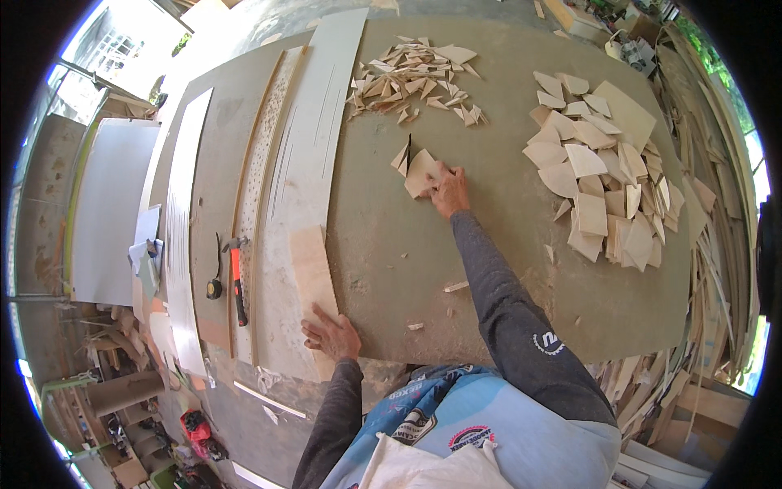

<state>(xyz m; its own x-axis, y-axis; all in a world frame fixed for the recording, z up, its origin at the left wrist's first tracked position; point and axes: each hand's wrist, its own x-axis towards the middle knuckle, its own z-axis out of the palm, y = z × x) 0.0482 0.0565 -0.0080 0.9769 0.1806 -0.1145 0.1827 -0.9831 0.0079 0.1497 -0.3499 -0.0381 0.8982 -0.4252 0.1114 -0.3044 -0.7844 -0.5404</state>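
My right hand [450, 191] is closed on the edge of a small pale plywood piece [419, 173], out over the middle of the table. At the far side of that piece stands a thin dark blade-like strip [409, 148], with a small wood offcut [399, 160] beside it. My left hand [332, 332] rests with fingers spread on the near end of a long plywood strip [309, 261]. Part of that strip lies over a long whitish board [326, 122]. Some fingers of my right hand are hidden by the hand itself.
Thin wood slivers [415, 77] are heaped at the far side of the brown table [391, 244]. Curved plywood pieces [582, 155] form a pile on the right. Leftward lie a hammer [237, 285], a tape measure [214, 288] and a shiny metal strip [186, 244]. Stacked boards [717, 163] line the right.
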